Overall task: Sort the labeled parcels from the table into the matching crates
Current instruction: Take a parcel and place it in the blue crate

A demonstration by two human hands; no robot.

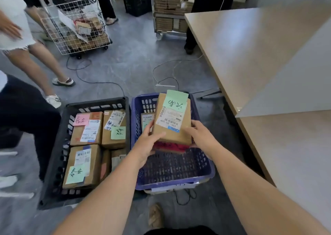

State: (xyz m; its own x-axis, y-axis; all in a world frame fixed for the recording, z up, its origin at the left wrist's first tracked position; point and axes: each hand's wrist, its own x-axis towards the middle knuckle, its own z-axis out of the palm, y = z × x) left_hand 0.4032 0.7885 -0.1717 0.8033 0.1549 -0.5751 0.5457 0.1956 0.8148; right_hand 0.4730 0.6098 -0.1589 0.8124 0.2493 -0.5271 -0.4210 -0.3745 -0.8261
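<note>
A brown cardboard parcel with a white shipping label and a green handwritten note hangs over the blue crate. My left hand grips its near left corner, thumb on top. My right hand holds its right side. Another labeled parcel lies inside the blue crate at its far left. To the left, the black crate holds several brown parcels with pink and green notes.
A wooden table runs along the right, with a grey panel above it. Cables lie on the grey floor. People stand at left and at the back. A white wire cart and a trolley of boxes stand behind.
</note>
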